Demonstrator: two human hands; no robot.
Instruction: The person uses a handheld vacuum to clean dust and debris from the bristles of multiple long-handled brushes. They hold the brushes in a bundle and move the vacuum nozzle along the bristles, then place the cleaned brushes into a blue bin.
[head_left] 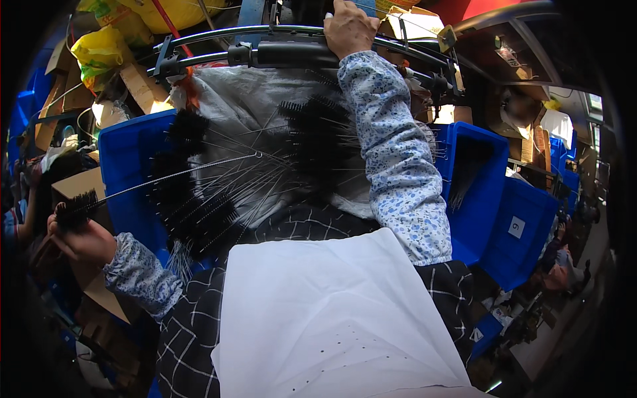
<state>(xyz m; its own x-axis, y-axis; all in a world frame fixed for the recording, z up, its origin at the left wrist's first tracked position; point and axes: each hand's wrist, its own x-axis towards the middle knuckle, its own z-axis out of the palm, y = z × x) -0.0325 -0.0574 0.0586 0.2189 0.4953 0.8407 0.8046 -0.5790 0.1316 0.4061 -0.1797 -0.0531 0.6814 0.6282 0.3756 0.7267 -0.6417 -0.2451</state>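
At the far left my left hand (pixel 83 242) is closed around the black bristle end of a twisted-wire brush (pixel 76 211). The brush's long wire stem stretches right over my lap and finishes in a small hook. Reaching forward, my right hand (pixel 352 30) is at the machine's rail, next to a black cylinder (pixel 295 55). Its fingers are curled, and what they grip is hidden. Several similar brushes lie on a grey sheet across my lap: one bunch (pixel 315 136) in the middle, another bunch (pixel 199 212) at the left with stems crossing.
A blue bin (pixel 123 159) stands at the left; another blue bin (pixel 474 159) is at the right, beside a blue crate (pixel 521 232) with a white label. Cardboard (pixel 79 186) is near my left hand. Yellow bags (pixel 99 53) are at the back left. Other people are partly visible at both sides.
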